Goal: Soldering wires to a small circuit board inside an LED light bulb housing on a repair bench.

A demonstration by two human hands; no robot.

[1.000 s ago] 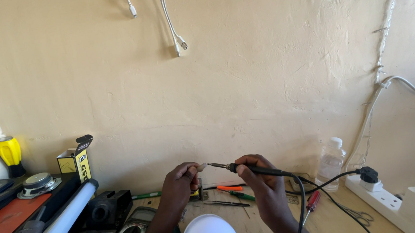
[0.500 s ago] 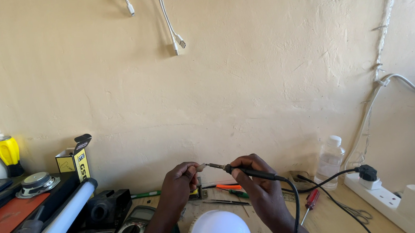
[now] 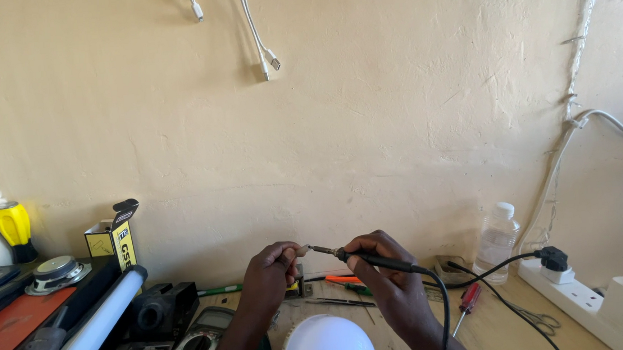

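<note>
My right hand grips a black soldering iron, its metal tip pointing left. My left hand pinches a small pale piece at its fingertips, and the iron's tip touches it. Both hands hover above the wooden bench. A white bulb dome sits just below them at the frame's bottom edge. The iron's black cord runs down past my right wrist.
Screwdrivers and tweezers lie behind the hands. Left: a multimeter, a white tube lamp, a small speaker, a yellow box. Right: a plastic bottle, a white power strip with plugs, a red screwdriver. Cables hang on the wall.
The view has tilted down slightly, bringing more of the white bulb dome into sight. Both hands stay together with the iron tip at the small piece.
</note>
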